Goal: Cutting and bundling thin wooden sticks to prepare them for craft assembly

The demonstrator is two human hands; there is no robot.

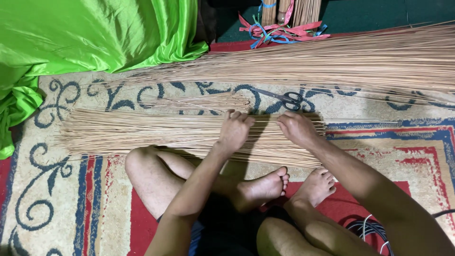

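A flat layer of thin tan sticks (142,132) lies across the patterned carpet in front of my crossed legs. My left hand (234,130) rests palm down on the sticks near the middle, fingers curled over them. My right hand (296,128) presses on the right end of the same layer, fingers together. A smaller loose tuft of sticks (208,101) lies just beyond the hands. Black-handled scissors (284,98) lie on the carpet right behind my right hand.
A long heap of longer sticks (332,61) runs across the back. Green shiny cloth (85,33) covers the upper left. Red and blue ribbons (279,31) and upright stick bundles stand at the top. Dark cables (369,230) lie at the lower right.
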